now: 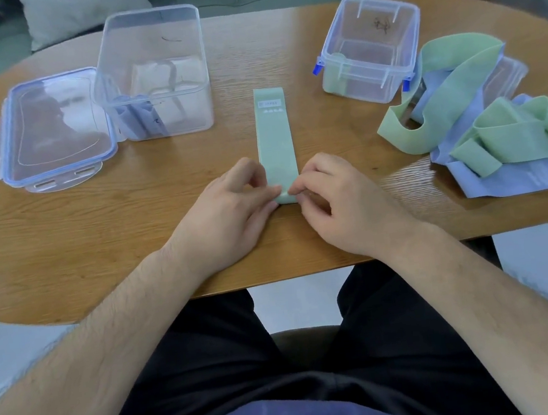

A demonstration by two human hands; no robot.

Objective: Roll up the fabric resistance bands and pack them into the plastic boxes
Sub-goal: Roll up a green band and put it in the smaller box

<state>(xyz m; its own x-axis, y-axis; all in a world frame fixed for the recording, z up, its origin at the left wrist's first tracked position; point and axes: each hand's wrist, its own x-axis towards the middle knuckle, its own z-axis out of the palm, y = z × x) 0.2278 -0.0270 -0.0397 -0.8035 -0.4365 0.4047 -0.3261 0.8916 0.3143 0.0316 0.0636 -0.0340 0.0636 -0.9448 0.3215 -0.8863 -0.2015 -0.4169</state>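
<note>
Band (274, 138), pale green, lies flat on the surface (96, 236) in the middle. It runs lengthwise from near the near edge toward the far edge, and a white label sits at its far end. The left hand (228, 213) and right hand (345, 205) meet at its near end, one on each side. Their fingers (265, 192) are curled and pinch that end, which looks slightly turned up under the fingertips. Both palms rest on the surface close to the near edge.

Toward the right edge, a loose pile (498, 131) of green and blue bands lies tangled, well apart from the hands. Toward the left edge a clear lid (52, 131) with blue trim lies flat.

Just right of the lid, touching or nearly touching it, stands the large box (156, 73), clear and open. Blue bands (137, 119) stand inside at its near left corner.

Farther right, near the far edge and just beside the pile, stands the small box (370, 47). It is open, has blue clips, and shows a pale green shape through its near left corner.
</note>
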